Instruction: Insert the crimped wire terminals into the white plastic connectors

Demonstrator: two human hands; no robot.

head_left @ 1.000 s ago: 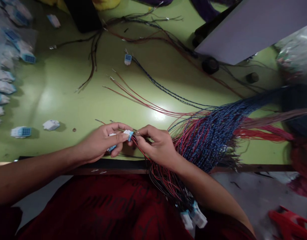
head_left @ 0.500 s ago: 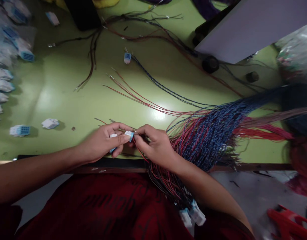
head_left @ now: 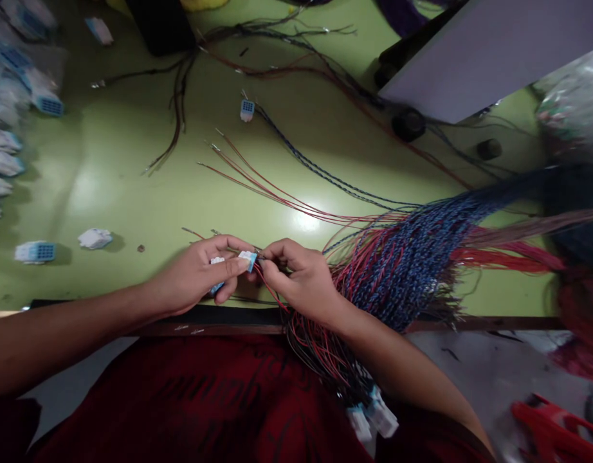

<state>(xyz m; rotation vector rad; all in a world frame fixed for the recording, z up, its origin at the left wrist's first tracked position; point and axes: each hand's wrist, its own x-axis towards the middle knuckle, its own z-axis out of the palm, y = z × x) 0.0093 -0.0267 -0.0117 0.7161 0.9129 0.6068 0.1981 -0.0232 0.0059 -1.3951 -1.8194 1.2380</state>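
My left hand (head_left: 195,273) is closed around a small white and blue connector (head_left: 248,258) near the front edge of the green table (head_left: 108,186). My right hand (head_left: 301,280) pinches a thin red wire (head_left: 270,290) right at the connector's open end. Both hands nearly touch. More red and black wires run under my right wrist to several white connectors (head_left: 374,418) hanging over my lap.
A thick bundle of twisted blue and red wires (head_left: 412,257) spreads to the right. Loose red wires (head_left: 258,183) and a blue-wired connector (head_left: 247,110) lie further back. White and blue connectors (head_left: 36,252) line the left side. A grey board (head_left: 484,51) stands at the back right.
Both hands stay at the connector with only tiny finger shifts; the view drifts very slightly.
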